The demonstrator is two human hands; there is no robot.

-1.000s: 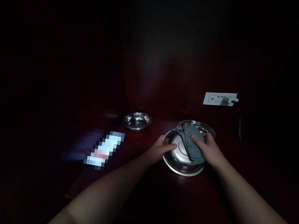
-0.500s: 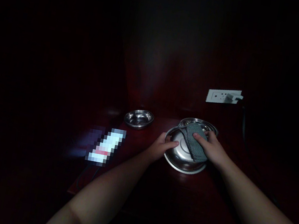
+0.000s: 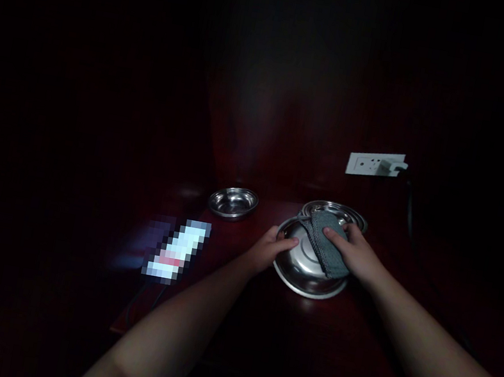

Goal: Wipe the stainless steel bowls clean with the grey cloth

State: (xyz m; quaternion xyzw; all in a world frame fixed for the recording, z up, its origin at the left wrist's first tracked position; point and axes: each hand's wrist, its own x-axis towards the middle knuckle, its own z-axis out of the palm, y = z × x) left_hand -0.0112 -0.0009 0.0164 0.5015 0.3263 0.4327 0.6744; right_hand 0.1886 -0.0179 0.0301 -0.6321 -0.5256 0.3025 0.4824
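A shiny steel bowl is held tilted in front of me, its round base ring facing me. My left hand grips its left rim, thumb on the metal and the other fingers hidden behind. Over the right part of the bowl lies a folded grey-green cloth with a speckled border. My right hand closes on this cloth, thumb on top, pressing it against the bowl. Behind them, partly covered, more steel bowls sit on the table, seemingly nested.
Another steel bowl stands at the back left of the dark red table. A lit, blurred-out phone-like screen is at the left, with a thin cable below it. On the back wall is a socket plate with a plug and hanging black cord.
The whole view has shifted slightly, so things sit a little lower in the picture. Both hands keep the same hold on the bowl and the cloth.
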